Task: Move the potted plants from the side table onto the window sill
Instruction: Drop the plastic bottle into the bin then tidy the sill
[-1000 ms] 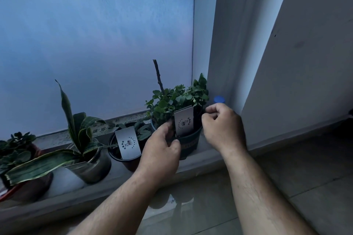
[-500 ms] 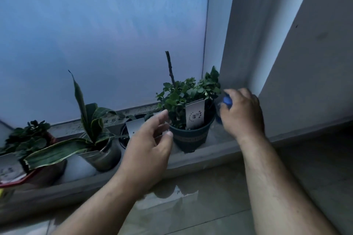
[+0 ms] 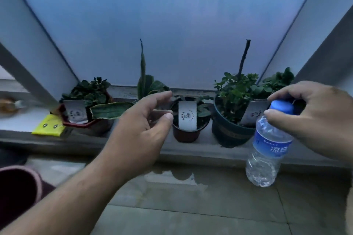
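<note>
Pots on the sill [image 3: 200, 151], four in a row: red pot [image 3: 84, 122] far left, tall-leaf plant [image 3: 142, 74] next, small brown pot [image 3: 188, 131] mid, dark green pot [image 3: 229, 133] right, w/ more leaves past it at the far right. So the plants look set down already; I can't see the side table.

Risk now, as I judge it: the bottle [image 3: 267, 150] hangs by its blue cap [image 3: 282, 106] only, near the green pot. A loose pinch could let it slip, and a swing could knock that pot's tag or stems. A wet-looking patch on the floor under the sill could spread if it spills.

Grip: my right hand [image 3: 313, 118] pinches the cap betw. thumb and fingers, bottle dangling below. My left hand [image 3: 139, 137] holds nothing, thumb and fingers half-spread in front of the plants, touching no pot as far as I can tell.
</note>
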